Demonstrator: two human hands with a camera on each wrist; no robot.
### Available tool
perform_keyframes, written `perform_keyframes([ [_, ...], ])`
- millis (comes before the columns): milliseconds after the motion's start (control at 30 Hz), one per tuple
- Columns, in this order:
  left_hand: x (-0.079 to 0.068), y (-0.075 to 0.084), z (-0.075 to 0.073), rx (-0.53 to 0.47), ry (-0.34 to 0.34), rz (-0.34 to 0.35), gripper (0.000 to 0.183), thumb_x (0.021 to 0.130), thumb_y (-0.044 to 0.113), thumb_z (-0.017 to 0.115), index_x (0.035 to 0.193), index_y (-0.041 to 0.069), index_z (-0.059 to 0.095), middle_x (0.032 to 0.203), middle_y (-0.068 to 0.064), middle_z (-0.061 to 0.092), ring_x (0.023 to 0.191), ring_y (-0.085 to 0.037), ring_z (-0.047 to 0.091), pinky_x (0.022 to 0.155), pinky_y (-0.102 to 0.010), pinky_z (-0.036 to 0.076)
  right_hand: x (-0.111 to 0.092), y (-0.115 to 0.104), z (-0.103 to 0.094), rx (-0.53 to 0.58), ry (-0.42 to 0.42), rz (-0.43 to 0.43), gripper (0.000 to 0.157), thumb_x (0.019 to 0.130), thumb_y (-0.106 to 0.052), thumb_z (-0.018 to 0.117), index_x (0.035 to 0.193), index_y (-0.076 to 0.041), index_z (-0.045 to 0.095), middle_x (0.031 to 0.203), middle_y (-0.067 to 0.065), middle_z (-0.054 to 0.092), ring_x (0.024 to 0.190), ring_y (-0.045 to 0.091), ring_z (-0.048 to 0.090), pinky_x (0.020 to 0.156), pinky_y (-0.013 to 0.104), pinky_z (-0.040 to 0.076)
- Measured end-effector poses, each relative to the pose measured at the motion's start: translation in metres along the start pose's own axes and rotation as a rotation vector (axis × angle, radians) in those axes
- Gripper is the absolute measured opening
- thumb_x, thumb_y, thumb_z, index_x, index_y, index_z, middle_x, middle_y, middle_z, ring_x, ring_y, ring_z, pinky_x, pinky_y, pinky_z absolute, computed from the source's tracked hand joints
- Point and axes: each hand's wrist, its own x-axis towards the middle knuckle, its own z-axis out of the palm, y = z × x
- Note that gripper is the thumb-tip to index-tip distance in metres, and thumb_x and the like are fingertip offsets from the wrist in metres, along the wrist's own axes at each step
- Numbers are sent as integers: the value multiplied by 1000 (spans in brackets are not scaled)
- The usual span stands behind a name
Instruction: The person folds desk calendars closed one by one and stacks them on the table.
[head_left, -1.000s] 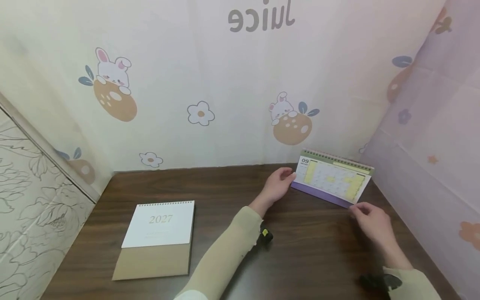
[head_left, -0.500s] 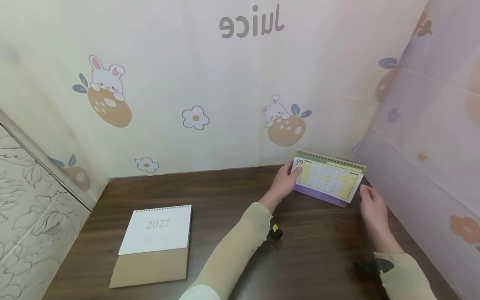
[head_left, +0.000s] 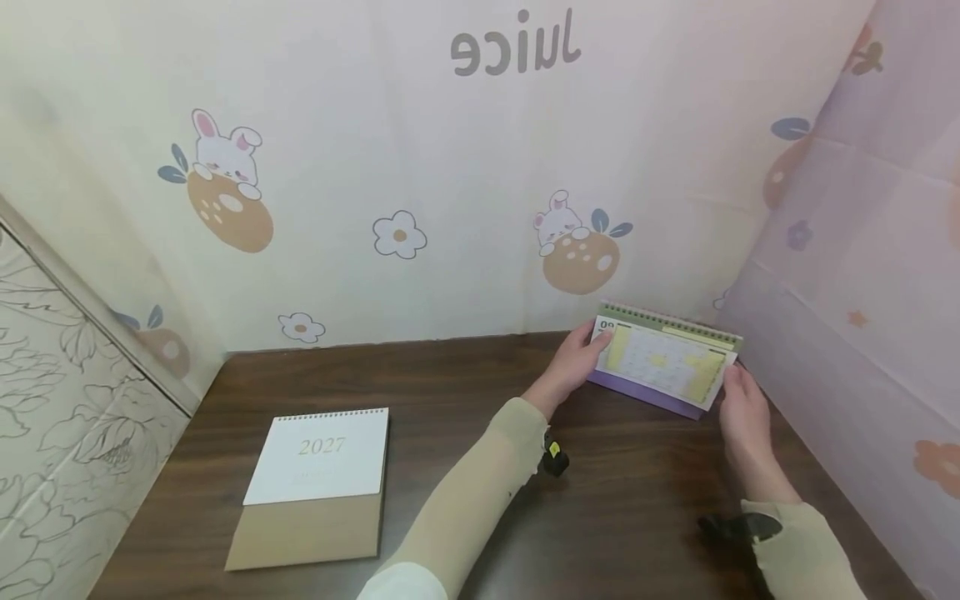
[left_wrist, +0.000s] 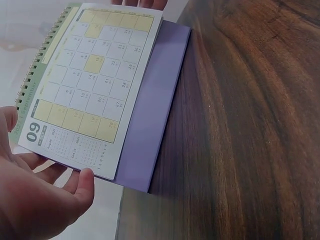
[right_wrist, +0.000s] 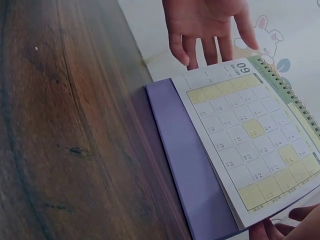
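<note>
Head view: left hand (head_left: pixel 574 363) and right hand (head_left: pixel 746 415) hold the purple-based calendar (head_left: pixel 663 362).

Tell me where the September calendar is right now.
In the head view, the September calendar is on the right, at the back of the table, between the left hand and right hand, close to the patterned backdrop.

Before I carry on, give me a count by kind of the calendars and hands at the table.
Calendars: 2, the purple-based calendar and the tan-based calendar
Hands: 2, the left hand and the right hand
Total: 4
</note>
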Motion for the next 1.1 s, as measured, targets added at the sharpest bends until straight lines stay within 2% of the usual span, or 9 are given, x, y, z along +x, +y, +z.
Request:
perform_keyframes([
  [133, 1, 0, 0, -2, -10, 5, 55, 102, 54, 45, 149, 27, 46, 147, 8, 49, 137, -12, 40, 112, -39, 33, 0, 0, -1, -12, -4, 11, 73, 105, -54, 17, 159, -7, 6, 165, 15, 6, 150, 31, 3, 118, 52, 7],
  [500, 0, -2, -5, 37, 54, -52, 60, 101, 59, 41, 149, 23, 48, 150, 4, 46, 140, -16, 39, 112, -40, 33, -7, -2, -1, 11, 12, 32, 71, 106, -53, 17, 160, -8, 10, 164, 16, 11, 150, 32, 10, 118, 54, 11],
  [733, -3, -5, -11, 27, 53, -83, 61, 102, 60, 37, 146, 21, 51, 147, 3, 50, 137, -17, 43, 111, -39, 34, -14, 2, 0, 3, 13, 20, 72, 105, -53, 14, 160, -7, 8, 164, 17, 10, 150, 32, 11, 116, 55, 17],
  [867, -5, -5, -15, 15, 44, -101, 64, 100, 64, 35, 146, 22, 50, 148, 4, 49, 138, -17, 42, 111, -39, 34, -15, 5, 2, 8, 33, 28, 72, 105, -55, 13, 160, -9, 5, 166, 11, 4, 150, 28, 4, 118, 51, 10],
  [1000, -5, -2, -16, 0, 1, -106, 68, 99, 68, 33, 149, 25, 47, 150, 6, 47, 130, -14, 49, 100, -37, 46, -14, 6, 3, 11, 70, 31, 71, 105, -54, 12, 159, -9, 7, 165, 7, 2, 150, 22, -1, 119, 44, 3],
  [1100, -5, 1, -17, -9, -19, -109, 69, 98, 69, 33, 150, 27, 46, 149, 5, 48, 114, -13, 57, 88, -34, 51, -13, 6, 3, 37, 98, 25, 69, 105, -53, 13, 158, -8, 13, 165, 6, 6, 150, 18, 1, 120, 39, 1],
])
